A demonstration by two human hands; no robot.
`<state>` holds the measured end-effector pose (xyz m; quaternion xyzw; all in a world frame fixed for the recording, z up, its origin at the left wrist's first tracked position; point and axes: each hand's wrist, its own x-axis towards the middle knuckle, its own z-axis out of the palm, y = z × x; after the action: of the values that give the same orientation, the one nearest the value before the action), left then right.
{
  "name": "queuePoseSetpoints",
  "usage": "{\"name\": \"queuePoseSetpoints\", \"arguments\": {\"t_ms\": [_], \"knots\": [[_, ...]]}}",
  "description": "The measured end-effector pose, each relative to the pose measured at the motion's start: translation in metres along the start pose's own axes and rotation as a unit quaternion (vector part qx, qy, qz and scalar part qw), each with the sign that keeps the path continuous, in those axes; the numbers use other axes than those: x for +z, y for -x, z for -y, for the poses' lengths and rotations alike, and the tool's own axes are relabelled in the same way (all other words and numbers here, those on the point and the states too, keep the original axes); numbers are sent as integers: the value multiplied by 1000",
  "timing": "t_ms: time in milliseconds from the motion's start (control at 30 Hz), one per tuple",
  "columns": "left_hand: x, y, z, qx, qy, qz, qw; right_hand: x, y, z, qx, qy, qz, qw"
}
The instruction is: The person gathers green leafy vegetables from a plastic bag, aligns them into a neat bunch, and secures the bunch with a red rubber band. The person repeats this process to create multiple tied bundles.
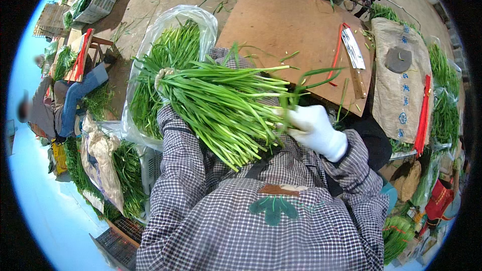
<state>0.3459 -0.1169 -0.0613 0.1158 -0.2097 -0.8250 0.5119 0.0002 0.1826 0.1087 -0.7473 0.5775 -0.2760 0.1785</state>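
Note:
A large loose bunch of green chives [226, 101] with pale stem ends lies across my lap, gripped near its leafy end by my gloved left hand [162, 82], which the leaves partly cover. At the stem ends, my right hand [314, 128] in a white glove has its fingers closed on a few blurred green stalks. More leaves fill a clear plastic bag [211, 19] beyond my left hand. A cleaver [353, 51] with a wooden handle lies on the wooden board [275, 19] ahead, beside a red strip [336, 60].
Right of the board, a burlap sack [384, 94] carries a dark stone-like piece [398, 60] and red ties [422, 116]. A white crate [98, 5] of greens stands far left. A seated person [81, 90] is at the left, near another board. Greens under sacking [128, 177] lie at lower left.

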Motion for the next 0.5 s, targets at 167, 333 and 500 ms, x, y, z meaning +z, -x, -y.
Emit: {"name": "queuePoseSetpoints", "arguments": {"t_ms": [167,333,500], "knots": [[-7,-13,3,-25,106,30,994,48,-35,-2,-78,117,57,988],[-34,-9,-5,30,-71,-46,996,44,-21,-21,-11,-131,2,991],[-60,-8,-12,-3,-64,17,998,-24,14,-8,97,-447,191,869]]}}
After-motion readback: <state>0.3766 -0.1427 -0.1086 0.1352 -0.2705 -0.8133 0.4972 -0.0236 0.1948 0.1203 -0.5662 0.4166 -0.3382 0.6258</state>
